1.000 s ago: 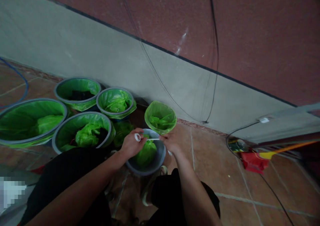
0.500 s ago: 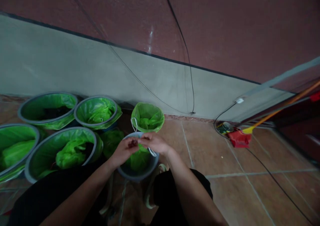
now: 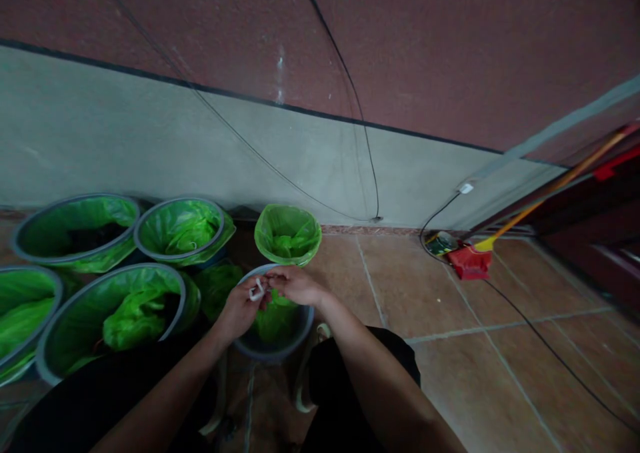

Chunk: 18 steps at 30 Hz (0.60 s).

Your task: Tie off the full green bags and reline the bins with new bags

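Note:
My left hand [image 3: 239, 308] and my right hand [image 3: 293, 285] meet above a small grey bucket [image 3: 273, 348] that holds a crumpled green plastic bag [image 3: 273, 316]. Both hands are closed in a pinch on a thin white cord [image 3: 257, 289], which shows as a small loop between the fingertips. The bucket stands on the tiled floor between my knees. Just beyond it sits a smaller bin lined with a green bag [image 3: 287, 233].
Several grey bins with green liners stand to the left along the wall [image 3: 180, 229] [image 3: 113, 306] [image 3: 75, 229]. Black cables hang down the wall [image 3: 350, 99]. A red dustpan and an orange-handled broom [image 3: 470, 259] lie at the right. Brown floor tiles [image 3: 450, 346] spread to the right.
The stretched white cord has been gathered into a small loop as my hands came together over the bucket. The view has swung to the right.

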Available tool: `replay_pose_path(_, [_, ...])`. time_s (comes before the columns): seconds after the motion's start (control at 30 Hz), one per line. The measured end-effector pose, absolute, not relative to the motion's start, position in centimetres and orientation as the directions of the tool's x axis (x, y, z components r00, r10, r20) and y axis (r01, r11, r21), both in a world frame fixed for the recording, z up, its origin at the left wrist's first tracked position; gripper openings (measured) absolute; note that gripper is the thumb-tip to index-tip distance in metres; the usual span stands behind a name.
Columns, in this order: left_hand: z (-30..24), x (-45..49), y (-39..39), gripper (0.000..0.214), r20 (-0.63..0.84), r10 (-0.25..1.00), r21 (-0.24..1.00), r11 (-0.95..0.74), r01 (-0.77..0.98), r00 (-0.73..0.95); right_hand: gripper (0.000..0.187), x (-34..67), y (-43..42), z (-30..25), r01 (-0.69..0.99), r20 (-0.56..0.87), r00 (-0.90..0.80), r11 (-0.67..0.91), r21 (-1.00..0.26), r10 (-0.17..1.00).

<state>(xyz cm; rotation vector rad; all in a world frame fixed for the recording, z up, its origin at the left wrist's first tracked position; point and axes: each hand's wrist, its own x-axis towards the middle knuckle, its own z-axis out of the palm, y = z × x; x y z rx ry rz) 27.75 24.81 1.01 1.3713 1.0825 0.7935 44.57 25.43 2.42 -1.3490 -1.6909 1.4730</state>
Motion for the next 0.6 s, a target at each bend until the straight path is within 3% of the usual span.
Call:
replay_pose_path(0.1, [0.7, 27.5, 25.2, 0.036, -0.287, 0.929, 0.958, 0.275, 0.085, 0.232, 0.014, 45.1, 25.3, 2.4, 0.526, -0.232, -0.318, -0.033, -0.850, 0.919])
replay_pose_path(0.27, [0.6, 27.0, 25.3, 0.039, -0.439, 0.878, 0.888, 0.456, -0.057, 0.191, 0.012, 45.2, 25.0, 2.9, 0.594, -0.305, -0.273, -0.089, -0.799, 0.912])
replay_pose_path(0.37, [0.5, 26.8, 25.5, 0.033, -0.364, 0.914, 0.926, 0.376, -0.041, 0.179, 0.014, 45.1, 24.8, 3.5, 0.607, -0.392, -0.283, -0.153, -0.780, 0.875])
replay_pose_path(0.43, [0.4, 26.6, 25.7, 0.024, -0.251, 0.949, 0.968, 0.240, 0.076, 0.193, 0.014, 45.0, 24.7, 3.9, 0.648, -0.427, -0.274, -0.162, -0.744, 0.861])
replay_pose_path(0.6, [-0.1, 26.7, 26.1, 0.020, -0.078, 0.939, 0.935, -0.048, 0.350, 0.336, 0.015, 45.2, 24.6, 4.3, 0.809, -0.366, -0.194, -0.063, -0.585, 0.910])
